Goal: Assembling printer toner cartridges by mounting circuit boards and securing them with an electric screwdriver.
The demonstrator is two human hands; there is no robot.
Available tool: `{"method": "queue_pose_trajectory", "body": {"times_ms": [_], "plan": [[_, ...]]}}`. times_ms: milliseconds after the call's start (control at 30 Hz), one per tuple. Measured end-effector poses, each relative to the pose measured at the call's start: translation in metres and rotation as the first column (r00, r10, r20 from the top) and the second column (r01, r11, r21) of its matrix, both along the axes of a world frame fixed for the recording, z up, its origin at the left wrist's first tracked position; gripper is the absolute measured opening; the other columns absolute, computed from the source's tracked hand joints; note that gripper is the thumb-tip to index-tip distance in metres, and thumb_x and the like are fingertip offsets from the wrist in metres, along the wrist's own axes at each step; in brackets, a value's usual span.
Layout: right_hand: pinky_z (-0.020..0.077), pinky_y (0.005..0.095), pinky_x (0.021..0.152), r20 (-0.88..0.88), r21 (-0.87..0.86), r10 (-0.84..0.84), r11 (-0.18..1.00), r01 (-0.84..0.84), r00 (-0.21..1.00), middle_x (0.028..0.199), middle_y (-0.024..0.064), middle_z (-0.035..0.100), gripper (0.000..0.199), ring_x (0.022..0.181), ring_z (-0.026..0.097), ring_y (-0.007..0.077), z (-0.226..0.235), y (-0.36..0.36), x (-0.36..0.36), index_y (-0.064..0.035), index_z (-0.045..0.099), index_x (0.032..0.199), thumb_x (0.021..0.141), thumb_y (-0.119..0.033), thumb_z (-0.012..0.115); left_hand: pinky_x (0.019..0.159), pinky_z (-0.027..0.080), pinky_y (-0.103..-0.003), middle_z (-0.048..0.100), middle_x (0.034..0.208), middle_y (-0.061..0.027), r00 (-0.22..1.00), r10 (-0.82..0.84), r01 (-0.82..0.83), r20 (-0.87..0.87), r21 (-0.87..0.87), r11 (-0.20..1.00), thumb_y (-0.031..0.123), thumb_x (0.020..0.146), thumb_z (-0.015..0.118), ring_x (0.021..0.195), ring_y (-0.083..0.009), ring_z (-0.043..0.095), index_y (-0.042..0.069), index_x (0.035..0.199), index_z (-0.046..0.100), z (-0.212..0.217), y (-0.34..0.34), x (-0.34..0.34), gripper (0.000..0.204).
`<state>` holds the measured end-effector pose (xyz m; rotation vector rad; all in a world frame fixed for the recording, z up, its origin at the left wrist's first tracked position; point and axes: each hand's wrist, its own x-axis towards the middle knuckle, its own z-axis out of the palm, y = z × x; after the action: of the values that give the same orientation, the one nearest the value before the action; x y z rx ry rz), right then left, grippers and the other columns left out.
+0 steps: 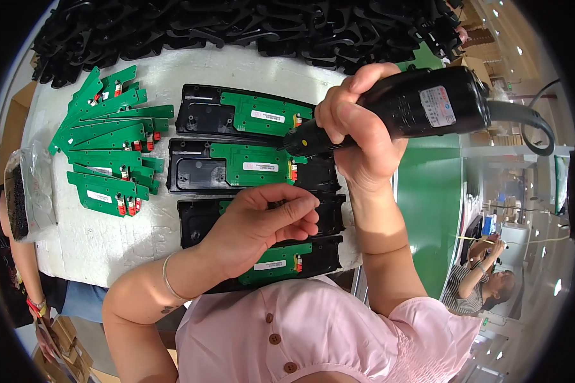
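My right hand [361, 131] grips a black electric screwdriver [415, 105], its tip pointing left and down over a row of black plastic housings. Each housing holds a green circuit board: the far one [262, 115], the middle one [252, 165], and the nearest one [278, 260]. My left hand [262, 226] hovers over the third housing [198, 220] with thumb and fingertips pinched together; whether a small part sits between them I cannot tell.
A fan of loose green circuit boards [112, 140] lies at the left on the white table [108, 236]. A heap of black plastic parts [249, 29] fills the far edge. A green conveyor belt [431, 204] runs at the right. Another person sits beyond it [485, 284].
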<state>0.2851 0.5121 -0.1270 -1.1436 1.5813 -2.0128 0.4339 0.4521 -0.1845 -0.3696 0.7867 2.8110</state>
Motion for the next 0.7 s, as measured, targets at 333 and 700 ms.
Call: {"method": "queue_pose_trajectory", "body": {"times_ms": [333,700], "plan": [[0.0355,0.0270,0.049,0.029,0.054,0.023,0.998,-0.024,0.999,0.058,0.0035,0.043,0.019,0.045,0.037,0.0109,0.001,-0.008,0.002,-0.0055,0.042,0.086,0.069,0.000,0.048,0.070,0.050,-0.022,0.061,0.086,-0.0052,0.995,0.089,-0.092,0.049,0.075,0.993,0.017,0.086,0.058,0.079,-0.0118,0.060,0.002,0.101,0.057,-0.002,-0.012,-0.001,0.021],[0.0388,0.0209,0.057,-0.029,-0.327,0.309,0.896,-0.301,0.951,0.056,-0.0065,0.048,0.025,0.051,0.050,0.0058,0.071,0.041,0.021,-0.0110,0.041,0.085,0.067,-0.003,0.056,0.066,0.048,-0.018,0.058,0.081,0.0012,0.979,0.199,-0.205,0.049,0.250,0.946,0.026,0.088,0.055,0.073,-0.0055,0.056,0.007,0.089,0.059,-0.001,-0.016,-0.006,0.019]]}}
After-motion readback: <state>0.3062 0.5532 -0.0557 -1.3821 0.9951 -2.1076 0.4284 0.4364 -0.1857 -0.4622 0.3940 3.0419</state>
